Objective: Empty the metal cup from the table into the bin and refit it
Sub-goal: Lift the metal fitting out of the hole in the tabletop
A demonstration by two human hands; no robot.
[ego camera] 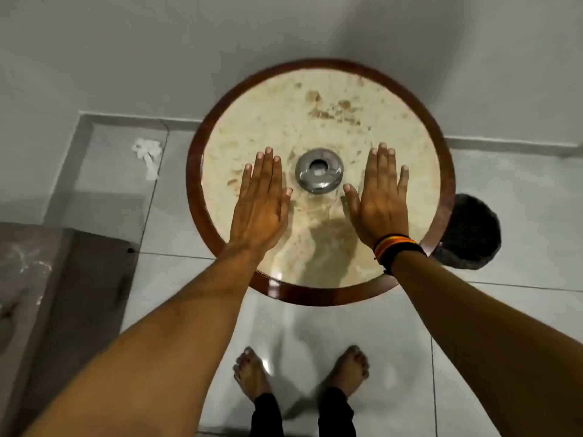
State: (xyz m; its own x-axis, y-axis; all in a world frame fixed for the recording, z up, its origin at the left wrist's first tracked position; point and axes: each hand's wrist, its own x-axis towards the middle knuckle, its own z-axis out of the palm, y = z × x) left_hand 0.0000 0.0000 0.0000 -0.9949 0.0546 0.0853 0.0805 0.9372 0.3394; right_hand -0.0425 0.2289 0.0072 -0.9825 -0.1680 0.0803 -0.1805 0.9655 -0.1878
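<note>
While the shiny round metal cup (319, 170) sits in the middle of the round cream marble table with a dark wood rim (318, 296), the left hand (261, 205) and right hand (380, 200) lie flat beside it, fingers straight, gripping nothing. Right of the table stands a dark round bin (473, 231).

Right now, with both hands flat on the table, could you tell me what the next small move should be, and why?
Probably close the right hand around the metal cup and lift it out. Both hands lie open and flat on the round table, the left hand on the other side of the cup, so nothing is gripped yet. The dark bin stands on the floor at the right, nearest that hand.
</note>
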